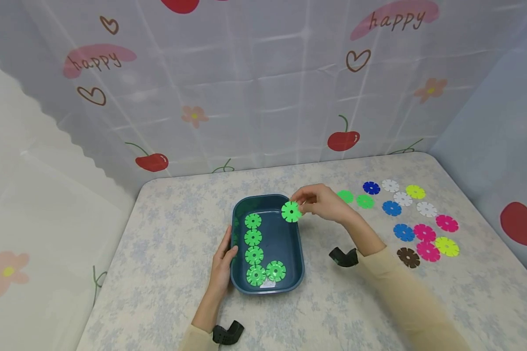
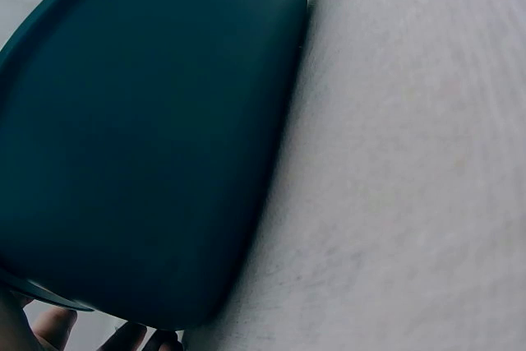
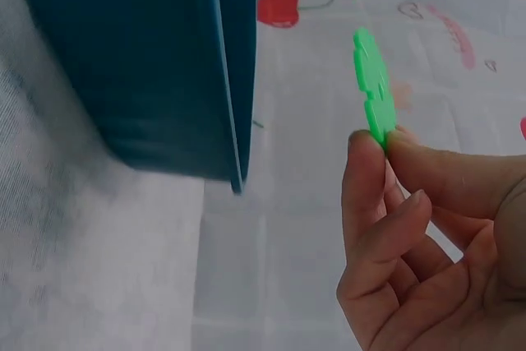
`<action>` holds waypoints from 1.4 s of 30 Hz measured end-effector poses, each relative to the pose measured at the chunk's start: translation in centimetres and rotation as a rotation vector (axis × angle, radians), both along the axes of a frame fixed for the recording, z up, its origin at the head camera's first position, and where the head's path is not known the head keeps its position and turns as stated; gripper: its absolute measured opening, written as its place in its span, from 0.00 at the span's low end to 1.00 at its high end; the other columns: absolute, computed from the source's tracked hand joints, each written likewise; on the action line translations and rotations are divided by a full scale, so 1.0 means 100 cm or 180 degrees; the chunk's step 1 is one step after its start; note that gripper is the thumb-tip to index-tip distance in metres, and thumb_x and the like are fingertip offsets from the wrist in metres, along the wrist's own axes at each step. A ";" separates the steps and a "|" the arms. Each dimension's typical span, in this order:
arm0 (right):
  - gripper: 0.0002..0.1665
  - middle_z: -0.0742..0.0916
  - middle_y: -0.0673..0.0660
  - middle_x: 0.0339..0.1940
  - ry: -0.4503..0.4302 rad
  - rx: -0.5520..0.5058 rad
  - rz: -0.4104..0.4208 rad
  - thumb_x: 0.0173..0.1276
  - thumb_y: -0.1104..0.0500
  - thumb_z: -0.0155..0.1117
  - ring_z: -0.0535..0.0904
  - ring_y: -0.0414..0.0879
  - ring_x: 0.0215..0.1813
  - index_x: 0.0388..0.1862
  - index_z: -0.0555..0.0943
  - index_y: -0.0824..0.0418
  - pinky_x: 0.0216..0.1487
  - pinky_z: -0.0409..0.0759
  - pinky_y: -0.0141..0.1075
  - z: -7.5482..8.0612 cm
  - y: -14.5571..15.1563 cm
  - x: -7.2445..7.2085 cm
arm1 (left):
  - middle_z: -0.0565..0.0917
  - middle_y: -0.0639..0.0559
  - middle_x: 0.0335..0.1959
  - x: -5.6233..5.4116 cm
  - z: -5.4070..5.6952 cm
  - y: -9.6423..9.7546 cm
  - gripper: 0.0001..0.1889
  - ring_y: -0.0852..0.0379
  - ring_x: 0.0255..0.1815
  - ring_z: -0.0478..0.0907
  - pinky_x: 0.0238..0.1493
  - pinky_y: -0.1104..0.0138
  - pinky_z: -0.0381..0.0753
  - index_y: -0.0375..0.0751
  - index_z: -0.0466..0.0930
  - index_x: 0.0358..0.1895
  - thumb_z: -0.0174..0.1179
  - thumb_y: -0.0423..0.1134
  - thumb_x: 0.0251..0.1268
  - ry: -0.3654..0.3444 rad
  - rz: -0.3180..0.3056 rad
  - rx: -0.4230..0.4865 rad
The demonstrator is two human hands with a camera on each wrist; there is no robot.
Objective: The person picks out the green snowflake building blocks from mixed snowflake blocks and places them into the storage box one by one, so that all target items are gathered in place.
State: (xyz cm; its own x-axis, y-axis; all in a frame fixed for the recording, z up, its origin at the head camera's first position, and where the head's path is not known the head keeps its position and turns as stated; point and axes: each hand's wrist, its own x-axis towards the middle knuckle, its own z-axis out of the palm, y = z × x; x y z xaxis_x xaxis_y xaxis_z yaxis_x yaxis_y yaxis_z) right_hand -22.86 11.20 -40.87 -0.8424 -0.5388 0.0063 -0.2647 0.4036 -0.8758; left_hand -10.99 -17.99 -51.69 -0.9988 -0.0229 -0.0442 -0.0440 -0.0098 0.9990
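A dark blue plastic tray [image 1: 268,195] stands on the table, with several green notched discs [image 1: 253,237] lying along its left side and bottom end. My left hand [image 1: 221,265] holds the tray's left edge, its thumb at the rim and its fingers along the outer wall. In the left wrist view, fingertips [image 2: 123,336] show beside the tray's outer wall. Over the tray's upper right corner, my right hand [image 1: 320,202] pinches another green disc [image 1: 291,212] between thumb and fingers. The right wrist view shows this disc [image 3: 374,88] edge-on, raised beside the rim.
To the right lie two green discs [image 1: 365,201] and several others: blue [image 1: 392,208], white [image 1: 403,198], yellow [image 1: 447,246], pink [image 1: 424,233] and brown [image 1: 408,257]. A printed curtain [image 1: 263,107] hangs behind the table. Black mounts [image 1: 344,257] sit at both wrists.
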 end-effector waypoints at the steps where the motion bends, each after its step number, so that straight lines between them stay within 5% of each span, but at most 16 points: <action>1: 0.13 0.85 0.60 0.36 0.0009 0.0031 0.0127 0.67 0.70 0.60 0.80 0.48 0.34 0.48 0.85 0.63 0.32 0.77 0.38 0.001 -0.006 -0.001 | 0.48 0.55 0.81 0.000 0.000 0.000 0.30 0.55 0.81 0.41 0.63 0.88 0.54 0.48 0.48 0.79 0.44 0.38 0.78 -0.0006 0.0002 -0.0008; 10: 0.12 0.86 0.56 0.35 0.0021 0.0411 0.1146 0.64 0.73 0.62 0.80 0.44 0.32 0.43 0.85 0.63 0.37 0.83 0.38 -0.011 -0.044 -0.006 | 0.49 0.57 0.80 0.001 0.001 0.001 0.30 0.57 0.81 0.41 0.64 0.88 0.53 0.53 0.49 0.79 0.44 0.40 0.78 -0.0023 -0.0001 -0.0019; 16: 0.11 0.84 0.54 0.29 -0.0177 0.0645 0.1442 0.65 0.71 0.61 0.81 0.62 0.32 0.43 0.85 0.62 0.25 0.75 0.32 -0.021 -0.062 -0.009 | 0.49 0.56 0.80 0.001 0.001 0.000 0.30 0.56 0.81 0.41 0.64 0.87 0.53 0.50 0.49 0.79 0.44 0.40 0.78 -0.0003 -0.0009 -0.0007; 42: 0.19 0.83 0.47 0.23 0.0265 0.1851 0.1457 0.58 0.77 0.60 0.75 0.40 0.23 0.33 0.86 0.53 0.28 0.70 0.31 -0.035 -0.089 0.001 | 0.47 0.54 0.81 0.000 -0.002 -0.002 0.30 0.55 0.81 0.40 0.64 0.87 0.53 0.52 0.48 0.79 0.44 0.43 0.79 0.0066 -0.0079 -0.0037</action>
State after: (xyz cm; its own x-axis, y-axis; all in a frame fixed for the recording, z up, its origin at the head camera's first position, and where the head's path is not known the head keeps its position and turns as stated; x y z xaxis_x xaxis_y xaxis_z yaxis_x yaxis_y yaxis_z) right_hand -22.76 2.28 -44.37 -0.5422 -0.7715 -0.3328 -0.5738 0.6293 -0.5242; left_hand -10.97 -18.17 -51.88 -0.9997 0.0015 -0.0232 -0.0232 0.0026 0.9997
